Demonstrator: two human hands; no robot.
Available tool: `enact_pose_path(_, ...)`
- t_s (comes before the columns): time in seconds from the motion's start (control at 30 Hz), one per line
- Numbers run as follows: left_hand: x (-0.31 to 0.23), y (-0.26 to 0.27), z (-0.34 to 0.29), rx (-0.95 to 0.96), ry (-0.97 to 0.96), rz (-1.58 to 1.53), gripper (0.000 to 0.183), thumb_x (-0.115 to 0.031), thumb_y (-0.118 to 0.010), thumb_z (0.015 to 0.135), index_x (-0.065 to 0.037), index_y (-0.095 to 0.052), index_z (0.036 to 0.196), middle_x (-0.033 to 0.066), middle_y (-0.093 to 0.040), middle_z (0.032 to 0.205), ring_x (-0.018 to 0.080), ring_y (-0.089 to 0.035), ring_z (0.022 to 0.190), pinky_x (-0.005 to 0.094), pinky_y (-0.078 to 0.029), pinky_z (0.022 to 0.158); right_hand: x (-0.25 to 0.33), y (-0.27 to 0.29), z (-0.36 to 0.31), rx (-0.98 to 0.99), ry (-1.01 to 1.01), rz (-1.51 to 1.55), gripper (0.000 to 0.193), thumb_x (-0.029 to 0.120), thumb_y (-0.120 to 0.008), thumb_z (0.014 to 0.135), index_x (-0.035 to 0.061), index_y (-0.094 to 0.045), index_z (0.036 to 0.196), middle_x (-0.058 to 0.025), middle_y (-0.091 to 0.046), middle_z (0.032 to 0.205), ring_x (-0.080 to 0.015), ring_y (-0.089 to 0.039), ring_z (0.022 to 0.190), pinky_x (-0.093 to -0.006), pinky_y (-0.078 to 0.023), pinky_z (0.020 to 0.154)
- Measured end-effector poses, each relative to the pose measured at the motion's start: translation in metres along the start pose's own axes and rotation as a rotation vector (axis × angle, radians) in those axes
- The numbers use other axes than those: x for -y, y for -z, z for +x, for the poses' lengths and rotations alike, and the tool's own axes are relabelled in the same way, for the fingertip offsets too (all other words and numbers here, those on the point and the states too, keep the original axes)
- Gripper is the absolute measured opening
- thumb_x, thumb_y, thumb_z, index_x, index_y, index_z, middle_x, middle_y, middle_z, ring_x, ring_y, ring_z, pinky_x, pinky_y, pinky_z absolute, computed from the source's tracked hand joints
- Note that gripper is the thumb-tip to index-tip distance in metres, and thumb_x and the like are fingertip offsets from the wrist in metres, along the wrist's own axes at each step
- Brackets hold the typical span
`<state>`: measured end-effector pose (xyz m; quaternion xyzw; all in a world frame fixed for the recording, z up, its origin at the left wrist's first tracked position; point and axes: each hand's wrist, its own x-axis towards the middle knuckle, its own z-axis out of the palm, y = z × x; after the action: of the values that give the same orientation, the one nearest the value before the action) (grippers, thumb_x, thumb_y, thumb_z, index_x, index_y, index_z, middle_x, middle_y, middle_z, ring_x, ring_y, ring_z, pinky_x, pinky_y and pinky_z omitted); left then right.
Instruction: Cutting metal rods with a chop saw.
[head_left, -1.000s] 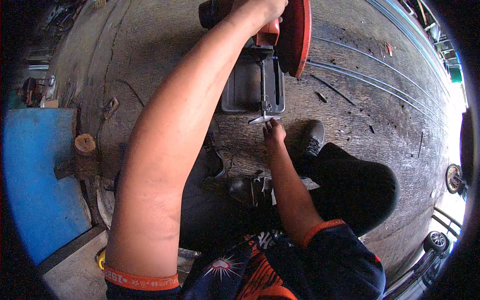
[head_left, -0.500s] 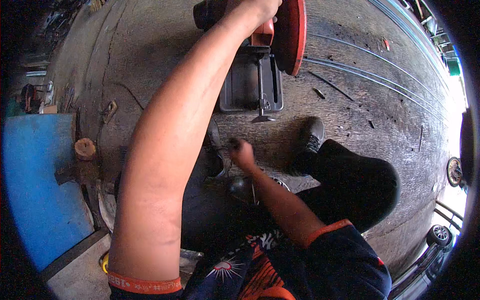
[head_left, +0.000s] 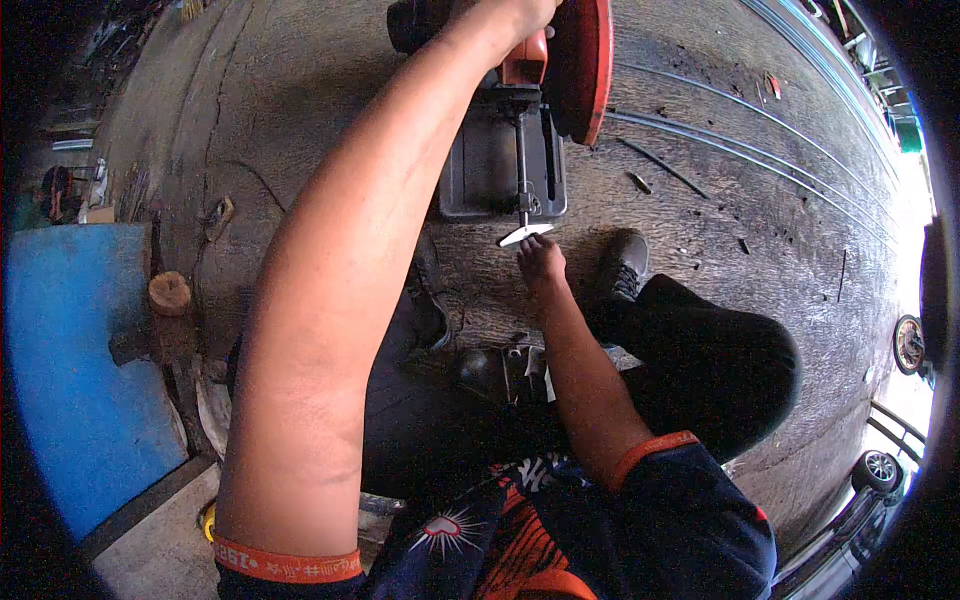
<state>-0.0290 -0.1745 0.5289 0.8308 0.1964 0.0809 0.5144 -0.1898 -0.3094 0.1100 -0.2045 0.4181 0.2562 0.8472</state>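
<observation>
Crank handle (head_left: 517,236) touching right fingers (head_left: 533,250) overhangs floor (head_left: 490,262) past base edge (head_left: 478,216).

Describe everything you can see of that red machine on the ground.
The red machine stands on the ground, its top cut off by the frame. A curved red guard is on its right, a dark cylinder at its left. Below lies a dark, metallic-looking base with raised edges, crossed by a rod ending in a pale handle. The right hand touches that handle; the left hand is at the top, its grip partly out of view.
</observation>
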Motion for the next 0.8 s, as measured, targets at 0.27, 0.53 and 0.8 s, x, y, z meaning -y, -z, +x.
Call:
enact_pose_path(0.27,-0.001,-0.004,0.002,-0.015,0.085,-0.041,0.049,-0.008,-0.062,0.077,0.004,-0.047,0.122,0.0177,-0.064,0.088,0.0255,-0.063,0.056,0.0373,-0.050,0.045,-0.051,-0.013,-0.046,-0.085,0.723,-1.073,0.024,0.001,-0.054,0.079,-0.0024,-0.063,0.101,-0.0123,-0.065,0.086,-0.0226,-0.062,0.079,-0.0350,-0.050,0.071)
enact_pose_path(0.53,-0.001,-0.010,0.003,-0.065,0.090,-0.103,0.049,-0.008,-0.060,0.077,0.005,-0.046,0.122,0.0171,-0.063,0.081,0.0246,-0.061,0.051,0.0368,-0.049,0.041,-0.121,0.048,-0.033,0.125,0.373,-1.621,0.032,0.006,-0.063,0.074,-0.0053,-0.063,0.104,-0.0186,-0.067,0.088,-0.0280,-0.065,0.085,-0.0373,-0.050,0.078)
enact_pose_path(0.8,-0.001,-0.002,0.002,0.041,0.060,-0.080,0.051,-0.007,-0.060,0.077,0.005,-0.044,0.124,0.0181,-0.064,0.085,0.0245,-0.061,0.051,0.0360,-0.051,0.045,-0.035,0.012,0.008,0.104,0.278,-0.376,0.022,0.015,-0.054,0.089,0.0016,-0.055,0.106,-0.0108,-0.060,0.100,-0.0228,-0.062,0.091,-0.0344,-0.050,0.073)
